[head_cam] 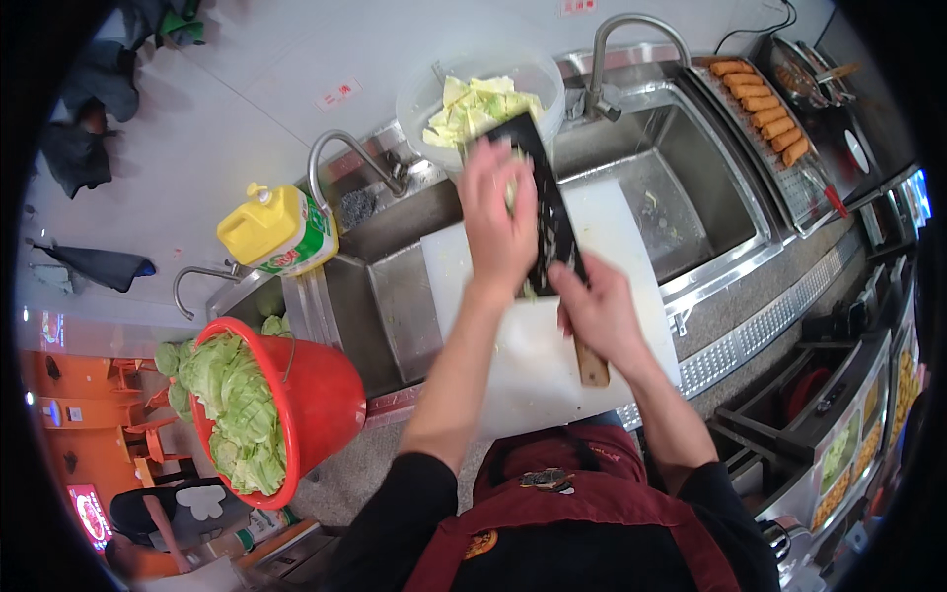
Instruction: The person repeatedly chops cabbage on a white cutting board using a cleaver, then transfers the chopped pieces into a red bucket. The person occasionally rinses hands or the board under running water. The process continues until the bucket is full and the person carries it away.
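My right hand (601,307) grips a dark-bladed cleaver (553,214) by its wooden handle (593,367), thumb on the blade's heel. Tilted, the blade reaches from above the white cutting board (533,355) to the rim of a translucent plastic tub (551,78). My left hand (497,214), blurred, curls against the blade with pale green cabbage pieces (510,194) partly hidden between its fingers and thumb. Small wet scraps cling to the blade. Large cut cabbage pieces (481,107) lie in the tub.
The board bridges a steel sink (407,311) and another sink (666,200), beneath curved faucets (603,59). At left stand a red bucket (325,385) of cabbage leaves (237,414) and a yellow jug (277,229). Fried rolls (762,103) lie on a tray at right. Another person (144,510) is lower left.
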Tool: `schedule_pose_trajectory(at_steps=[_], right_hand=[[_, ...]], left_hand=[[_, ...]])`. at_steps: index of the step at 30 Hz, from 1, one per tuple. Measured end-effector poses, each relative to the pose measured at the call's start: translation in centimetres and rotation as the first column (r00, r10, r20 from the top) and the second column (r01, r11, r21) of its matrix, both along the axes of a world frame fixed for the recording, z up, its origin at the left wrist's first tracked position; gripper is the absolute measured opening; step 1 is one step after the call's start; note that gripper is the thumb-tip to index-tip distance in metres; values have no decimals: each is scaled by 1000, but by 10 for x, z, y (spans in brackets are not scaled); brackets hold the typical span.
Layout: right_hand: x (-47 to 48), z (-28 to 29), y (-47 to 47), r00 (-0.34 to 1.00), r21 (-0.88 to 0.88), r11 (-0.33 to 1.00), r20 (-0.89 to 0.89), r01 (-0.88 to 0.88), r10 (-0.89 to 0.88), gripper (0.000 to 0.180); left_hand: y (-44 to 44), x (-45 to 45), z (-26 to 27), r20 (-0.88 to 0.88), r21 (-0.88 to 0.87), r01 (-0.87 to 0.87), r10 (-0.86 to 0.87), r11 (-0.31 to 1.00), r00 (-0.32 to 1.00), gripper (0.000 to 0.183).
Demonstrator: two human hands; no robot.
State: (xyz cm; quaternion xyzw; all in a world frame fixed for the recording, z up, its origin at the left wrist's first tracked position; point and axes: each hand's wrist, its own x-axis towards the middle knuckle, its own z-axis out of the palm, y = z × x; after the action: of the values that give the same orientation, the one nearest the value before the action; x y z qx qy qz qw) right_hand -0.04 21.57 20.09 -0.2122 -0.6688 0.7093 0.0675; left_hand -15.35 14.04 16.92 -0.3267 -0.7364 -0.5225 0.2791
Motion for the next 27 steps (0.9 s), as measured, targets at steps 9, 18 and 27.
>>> schedule_pose_trajectory(at_steps=[9, 18, 27], right_hand=[[10, 39, 103, 969, 137, 961, -87, 239, -229, 26], [50, -147, 70, 989, 893, 436, 57, -113, 139, 36], [40, -164, -32, 964, 948, 296, 35, -115, 262, 38]], left_hand=[[10, -187, 77, 247, -691, 40, 184, 721, 952, 43], [-137, -78, 254, 317, -366, 268, -152, 891, 936, 39], [-476, 21, 325, 239, -142, -167, 198, 976, 951, 45]])
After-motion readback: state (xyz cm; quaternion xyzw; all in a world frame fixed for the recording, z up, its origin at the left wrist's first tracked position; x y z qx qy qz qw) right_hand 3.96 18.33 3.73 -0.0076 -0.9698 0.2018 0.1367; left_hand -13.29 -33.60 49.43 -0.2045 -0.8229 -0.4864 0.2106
